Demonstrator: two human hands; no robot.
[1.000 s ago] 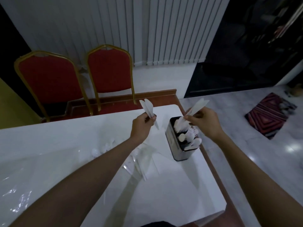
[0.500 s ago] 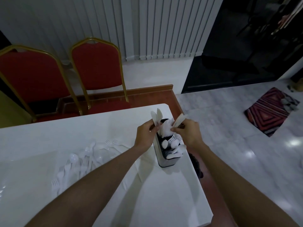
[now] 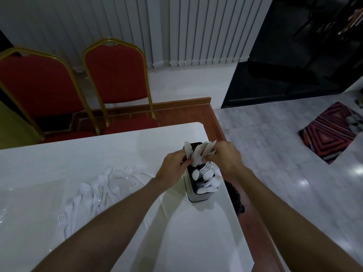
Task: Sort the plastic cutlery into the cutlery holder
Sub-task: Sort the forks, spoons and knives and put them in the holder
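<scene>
Both hands have dropped onto the holder's far end since a second ago: well left of them loose forks and spoons (image 3: 92, 191) wait on the bench (image 3: 196, 242), the left hand (image 3: 172, 165) and right hand (image 3: 224, 156) each pinch white knives (image 3: 196, 154) into the cutlery holder (image 3: 200, 196), so knives look nearly sorted.

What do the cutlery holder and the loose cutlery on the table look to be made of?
Cutlery holder: probably brushed metal, going by its dull grey sheen, with a dark inside. Loose cutlery: white plastic, thin and slightly translucent with a soft gloss.
</scene>
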